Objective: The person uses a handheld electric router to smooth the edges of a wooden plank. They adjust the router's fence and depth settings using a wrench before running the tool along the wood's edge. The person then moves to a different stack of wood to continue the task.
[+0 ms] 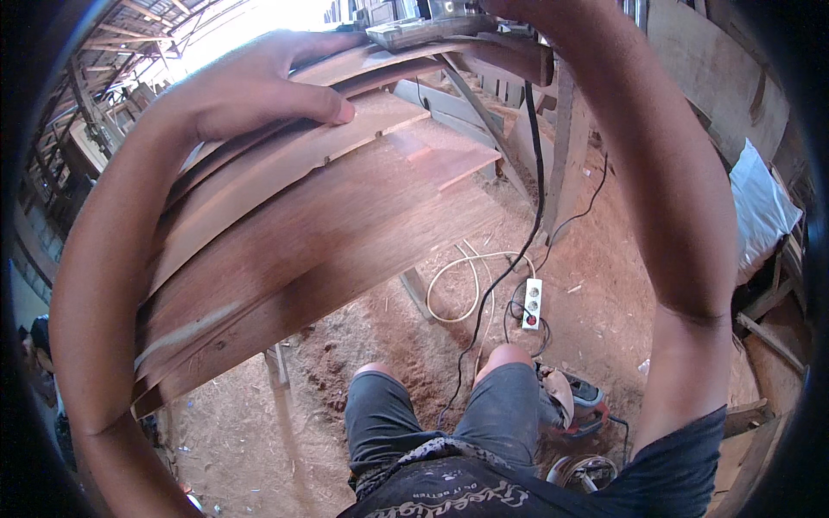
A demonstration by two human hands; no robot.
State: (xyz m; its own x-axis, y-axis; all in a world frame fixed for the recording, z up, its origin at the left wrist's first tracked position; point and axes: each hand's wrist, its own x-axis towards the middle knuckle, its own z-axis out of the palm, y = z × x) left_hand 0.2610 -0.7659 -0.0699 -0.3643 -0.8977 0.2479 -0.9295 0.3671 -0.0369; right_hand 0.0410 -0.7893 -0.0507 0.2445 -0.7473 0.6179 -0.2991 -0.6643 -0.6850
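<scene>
Toward the far edge of the bench (345,224), a power tool (423,30) is seen with its metal base plate set on the uppermost of several boards (294,164), which are laid lengthwise and overlapped. The left hand (259,95) is laid flat over the boards, thumb spread wide from the fingers; the forefinger is stretched to the near corner of the base plate, contact not certain. The right hand (514,7) is cut off by the top of the view, beside the tool; its grip cannot be told.

Progress: work is judged to be under way, the tool being in place on the wood. Two small dark nicks are noted along the near edge of a paler board. Reddish dust is spread over the floor (233,440), so some cutting or smoothing is presumed done. The working side of the tool is hidden; neither the length worked nor the remainder can be measured. No finished pile is distinguished from the raw pieces.

Supply: a black cord (537,173) is hung from the far right corner of the bench down toward the floor, where a white power strip (533,304) is laid near a looped pale cable (432,302). Whether current is on cannot be told.
</scene>
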